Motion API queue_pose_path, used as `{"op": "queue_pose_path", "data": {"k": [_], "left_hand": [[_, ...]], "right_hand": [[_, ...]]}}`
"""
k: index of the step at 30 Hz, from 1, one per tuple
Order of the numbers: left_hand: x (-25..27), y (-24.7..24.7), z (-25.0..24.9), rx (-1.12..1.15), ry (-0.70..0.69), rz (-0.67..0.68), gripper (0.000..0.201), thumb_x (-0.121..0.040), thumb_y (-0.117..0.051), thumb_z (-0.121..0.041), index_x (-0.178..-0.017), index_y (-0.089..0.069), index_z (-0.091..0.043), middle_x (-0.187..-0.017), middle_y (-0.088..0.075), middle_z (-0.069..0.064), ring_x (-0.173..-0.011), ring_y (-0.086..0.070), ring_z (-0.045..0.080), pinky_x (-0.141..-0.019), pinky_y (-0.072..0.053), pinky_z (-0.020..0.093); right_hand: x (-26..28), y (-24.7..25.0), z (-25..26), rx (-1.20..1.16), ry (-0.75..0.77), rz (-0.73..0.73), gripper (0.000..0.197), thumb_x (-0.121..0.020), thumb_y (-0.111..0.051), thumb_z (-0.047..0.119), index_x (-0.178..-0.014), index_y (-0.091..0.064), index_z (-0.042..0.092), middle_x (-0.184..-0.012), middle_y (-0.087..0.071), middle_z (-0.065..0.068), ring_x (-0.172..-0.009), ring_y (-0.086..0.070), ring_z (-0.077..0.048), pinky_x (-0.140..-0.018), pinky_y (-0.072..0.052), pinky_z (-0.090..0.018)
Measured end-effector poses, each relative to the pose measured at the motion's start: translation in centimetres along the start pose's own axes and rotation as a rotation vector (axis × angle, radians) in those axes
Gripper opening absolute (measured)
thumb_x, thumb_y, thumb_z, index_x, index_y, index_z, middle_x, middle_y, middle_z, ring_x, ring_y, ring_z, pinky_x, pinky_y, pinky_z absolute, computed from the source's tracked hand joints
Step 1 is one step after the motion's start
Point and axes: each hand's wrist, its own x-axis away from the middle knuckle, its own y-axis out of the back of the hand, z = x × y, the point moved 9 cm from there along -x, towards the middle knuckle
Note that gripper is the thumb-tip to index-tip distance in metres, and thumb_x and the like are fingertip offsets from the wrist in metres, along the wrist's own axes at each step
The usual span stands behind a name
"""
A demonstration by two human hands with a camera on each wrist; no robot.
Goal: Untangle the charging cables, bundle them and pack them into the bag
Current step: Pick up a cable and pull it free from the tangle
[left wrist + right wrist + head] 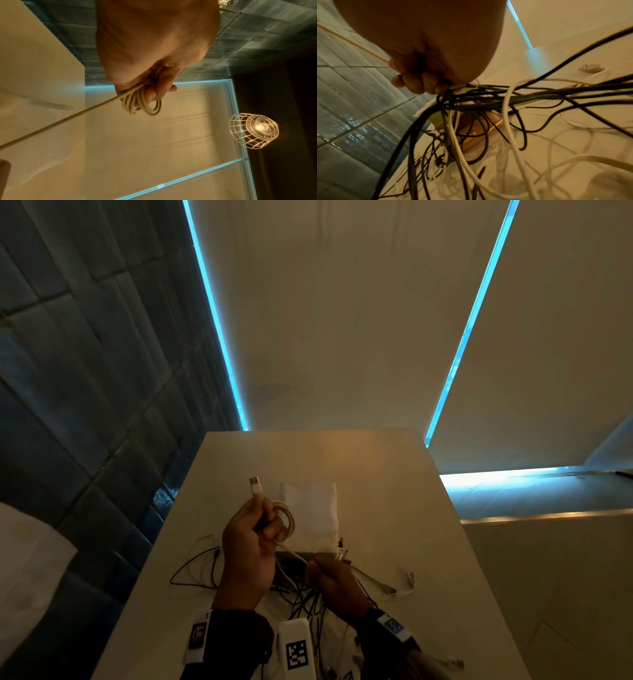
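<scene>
My left hand (253,542) is raised over the table and grips a white cable wound into a small coil (287,520) (142,104), its USB plug (255,485) sticking up above the fist. The cable's free length (56,124) runs taut down to my right hand (334,583) (419,82), which pinches it just above a tangle of black and white cables (301,594) (488,121) on the table. A white cloth bag (313,515) lies flat beyond the hands.
The narrow white table (394,491) drops off at left to a tiled wall (85,371) and at right to a lower ledge. Loose white plug ends (409,577) (590,68) lie right of the tangle. A wire-cage lamp (254,130) hangs overhead.
</scene>
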Motion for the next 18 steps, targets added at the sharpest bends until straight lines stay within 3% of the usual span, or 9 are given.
{"op": "queue_pose_path", "data": {"k": [2,5,10,13,15,18], "left_hand": [[0.0,-0.1,-0.4,0.013,-0.026,0.011,0.034,-0.101,-0.033,-0.018,-0.07,-0.046,-0.01,-0.055,-0.04,-0.002,-0.039,-0.031,0.006,-0.039,-0.032,0.018],[0.1,-0.2,-1.0,0.035,-0.054,0.036,0.035,-0.1,-0.032,-0.018,-0.069,-0.045,-0.01,-0.056,-0.035,-0.002,-0.04,-0.029,0.007,-0.04,-0.03,0.018],[-0.1,0.2,-1.3,-0.099,-0.077,0.019,0.035,-0.101,-0.033,-0.018,-0.07,-0.046,-0.01,-0.058,-0.036,-0.002,-0.042,-0.027,0.007,-0.042,-0.028,0.019],[-0.3,0.8,-1.3,-0.246,-0.074,-0.04,0.036,-0.102,-0.035,-0.02,-0.069,-0.047,-0.011,-0.058,-0.037,-0.002,-0.041,-0.028,0.006,-0.042,-0.025,0.018],[-0.5,1.2,-1.1,-0.3,-0.062,-0.073,0.037,-0.102,-0.035,-0.019,-0.068,-0.046,-0.011,-0.058,-0.038,-0.001,-0.042,-0.031,0.006,-0.048,-0.023,0.022],[-0.7,2.0,0.0,-0.321,-0.012,-0.122,0.037,-0.102,-0.035,-0.018,-0.068,-0.046,-0.01,-0.051,-0.043,-0.003,-0.049,-0.038,0.012,-0.056,-0.026,0.027]], "right_hand": [[0.1,0.1,0.1,0.018,-0.014,0.012,0.031,-0.101,-0.044,0.016,-0.075,-0.059,0.018,-0.07,-0.057,0.005,-0.065,-0.054,0.002,-0.061,-0.038,-0.011],[0.2,0.0,-0.6,0.034,-0.031,0.017,0.035,-0.101,-0.044,0.01,-0.072,-0.05,0.029,-0.064,-0.05,0.009,-0.06,-0.052,0.005,-0.059,-0.034,-0.006],[-0.6,0.7,-1.4,0.035,-0.077,-0.038,0.036,-0.098,-0.048,0.016,-0.066,-0.049,0.032,-0.064,-0.05,0.009,-0.058,-0.05,0.002,-0.06,-0.038,-0.019],[-1.4,2.6,-0.6,-0.006,-0.084,-0.164,0.022,-0.087,-0.058,0.029,-0.065,-0.06,0.026,-0.065,-0.058,0.007,-0.06,-0.054,-0.002,-0.059,-0.046,-0.032],[-1.7,3.6,0.3,-0.081,-0.095,-0.243,0.018,-0.083,-0.064,0.03,-0.067,-0.066,0.022,-0.065,-0.064,0.004,-0.062,-0.058,-0.009,-0.062,-0.051,-0.04],[-2.3,4.2,2.9,-0.189,-0.066,-0.289,0.015,-0.087,-0.066,0.016,-0.072,-0.069,0.013,-0.062,-0.063,0.004,-0.059,-0.057,-0.009,-0.058,-0.048,-0.031]]}}
